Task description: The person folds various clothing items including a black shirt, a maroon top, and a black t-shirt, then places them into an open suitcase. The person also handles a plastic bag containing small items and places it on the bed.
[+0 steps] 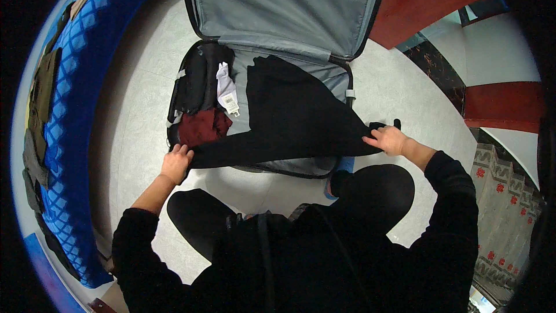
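Note:
A black garment (295, 113) is stretched out over an open suitcase (351, 82) on the floor. My left hand (177, 163) grips its left end near the suitcase's front left corner. At the other end, beyond the right side of the case, my right hand (386, 140) holds the cloth. Rolled black clothes (194, 80) lie along the left side of the case, with a dark red folded garment (203, 126) in front of them. Beside the rolls is a small white cloth item (226, 82) with a tag bearing writing.
The suitcase's grey-lined lid (282, 13) stands open at the far side. Along the left runs a bed with a blue quilted cover (104, 52), and clothes (43, 91) lie on it. A patterned mat (499, 200) is at the right, near red furniture (425, 0).

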Demonstrator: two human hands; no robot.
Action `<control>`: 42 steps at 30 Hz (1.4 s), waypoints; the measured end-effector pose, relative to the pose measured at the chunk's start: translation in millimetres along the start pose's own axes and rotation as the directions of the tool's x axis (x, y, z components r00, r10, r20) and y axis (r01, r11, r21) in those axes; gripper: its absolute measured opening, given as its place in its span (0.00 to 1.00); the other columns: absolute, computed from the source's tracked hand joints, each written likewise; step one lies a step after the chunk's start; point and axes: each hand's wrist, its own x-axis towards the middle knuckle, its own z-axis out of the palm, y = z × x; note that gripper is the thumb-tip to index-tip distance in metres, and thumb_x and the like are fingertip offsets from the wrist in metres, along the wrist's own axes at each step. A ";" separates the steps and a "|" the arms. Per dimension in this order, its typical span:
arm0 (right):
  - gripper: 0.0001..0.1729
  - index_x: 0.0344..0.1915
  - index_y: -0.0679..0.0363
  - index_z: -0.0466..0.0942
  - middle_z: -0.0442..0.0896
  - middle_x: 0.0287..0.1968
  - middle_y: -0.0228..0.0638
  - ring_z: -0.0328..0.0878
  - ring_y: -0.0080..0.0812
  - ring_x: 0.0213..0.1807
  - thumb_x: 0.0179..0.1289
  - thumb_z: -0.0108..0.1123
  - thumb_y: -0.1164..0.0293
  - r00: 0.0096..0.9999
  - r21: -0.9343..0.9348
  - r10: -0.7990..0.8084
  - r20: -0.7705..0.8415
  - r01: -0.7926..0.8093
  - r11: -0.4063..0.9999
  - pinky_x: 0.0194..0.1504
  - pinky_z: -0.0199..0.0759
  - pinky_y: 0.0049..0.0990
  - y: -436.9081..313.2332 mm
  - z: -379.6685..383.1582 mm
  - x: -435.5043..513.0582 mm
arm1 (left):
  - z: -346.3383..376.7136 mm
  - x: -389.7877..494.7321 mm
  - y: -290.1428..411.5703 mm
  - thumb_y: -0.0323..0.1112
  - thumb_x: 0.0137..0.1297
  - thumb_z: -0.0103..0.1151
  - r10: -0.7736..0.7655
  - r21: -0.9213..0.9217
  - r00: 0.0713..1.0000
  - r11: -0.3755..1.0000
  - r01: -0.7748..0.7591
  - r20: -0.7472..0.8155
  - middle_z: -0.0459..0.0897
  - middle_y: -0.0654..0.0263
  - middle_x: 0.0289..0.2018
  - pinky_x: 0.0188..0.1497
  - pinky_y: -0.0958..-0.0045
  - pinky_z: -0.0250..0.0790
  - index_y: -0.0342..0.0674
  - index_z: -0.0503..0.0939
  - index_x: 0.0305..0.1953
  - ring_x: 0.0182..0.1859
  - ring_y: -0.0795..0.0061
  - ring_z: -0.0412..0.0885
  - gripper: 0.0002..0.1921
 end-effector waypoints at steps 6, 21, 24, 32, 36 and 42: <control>0.33 0.60 0.47 0.66 0.72 0.32 0.35 0.73 0.34 0.32 0.50 0.54 0.75 0.994 -0.069 -0.017 -0.111 0.010 0.998 0.32 0.70 0.30 -23.5 19.0 3.7 | -67.9 40.1 5.5 0.35 0.49 0.53 0.309 0.172 0.927 0.946 -0.276 -0.212 0.72 0.67 0.30 0.41 0.71 0.63 0.44 0.74 0.27 0.40 0.68 0.70 0.04; 0.31 0.54 0.49 0.73 0.71 0.35 0.36 0.68 0.36 0.36 0.44 0.55 0.78 0.921 0.177 0.128 -0.367 -0.065 0.982 0.38 0.62 0.33 -40.0 65.6 -7.5 | -40.6 303.6 144.5 0.25 0.45 0.60 0.346 -0.092 0.832 0.902 -0.423 -0.433 0.63 0.56 0.60 0.64 0.59 0.57 0.52 0.64 0.61 0.61 0.54 0.62 0.36; 0.30 0.50 0.49 0.75 0.72 0.33 0.34 0.68 0.34 0.37 0.41 0.58 0.76 0.931 0.147 0.117 -0.347 -0.069 0.987 0.40 0.62 0.31 -30.7 34.5 -3.9 | -3.5 270.7 154.3 0.26 0.47 0.59 0.317 -0.305 0.908 0.867 -0.395 -0.274 0.62 0.53 0.60 0.63 0.61 0.59 0.44 0.63 0.61 0.61 0.51 0.62 0.35; 0.11 0.32 0.59 0.78 0.75 0.33 0.32 0.71 0.33 0.41 0.46 0.55 0.70 0.851 -0.093 -0.233 -0.470 0.215 0.972 0.51 0.63 0.32 22.6 -99.7 78.4 | 33.4 221.1 178.3 0.26 0.47 0.56 0.328 -0.555 0.940 0.768 -0.321 -0.090 0.66 0.54 0.60 0.66 0.64 0.55 0.39 0.66 0.59 0.63 0.55 0.62 0.32; 0.12 0.34 0.59 0.77 0.76 0.38 0.36 0.72 0.35 0.46 0.48 0.54 0.69 0.660 -0.264 -0.310 -0.684 0.172 0.949 0.58 0.60 0.37 34.1 -123.2 156.2 | 32.2 212.4 169.7 0.18 0.47 0.49 -0.009 -0.801 0.999 0.598 -0.023 -0.035 0.72 0.51 0.54 0.63 0.63 0.59 0.35 0.66 0.58 0.58 0.54 0.68 0.30; 0.13 0.36 0.59 0.77 0.73 0.34 0.35 0.71 0.35 0.41 0.46 0.56 0.71 0.846 -0.029 -0.127 -0.518 0.131 0.991 0.46 0.65 0.31 102.7 -86.0 166.9 | 44.4 197.9 159.8 0.17 0.50 0.50 -0.165 -0.887 0.872 -0.057 0.459 0.462 0.73 0.57 0.52 0.57 0.66 0.65 0.38 0.59 0.61 0.55 0.63 0.71 0.33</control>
